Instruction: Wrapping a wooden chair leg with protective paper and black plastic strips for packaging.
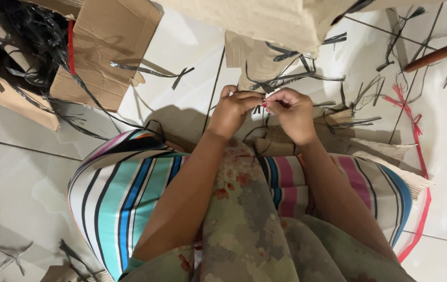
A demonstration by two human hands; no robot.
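Head view: left hand [232,110] and right hand [292,112] meet fingertip to fingertip over the lap, pinching a thin dark strip [259,109] hanging roughly vertically between them; its ends are hidden

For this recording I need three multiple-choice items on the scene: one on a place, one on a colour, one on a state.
1. Where is the open brown cardboard box of tangled black plastic strips?
A. upper left on the tiled floor
B. on the lap
C. lower right

2. What colour is the long strip lying on the pale tiled floor at right?
A. green
B. red
C. yellow

3. How are the left hand and right hand placed?
A. far apart
B. flat on the floor
C. close together, fingertips pinching something small

Answers: 1 A, the box sits in the upper left corner. 2 B, it is plainly red. 3 C, the fingertips meet above the striped cloth.
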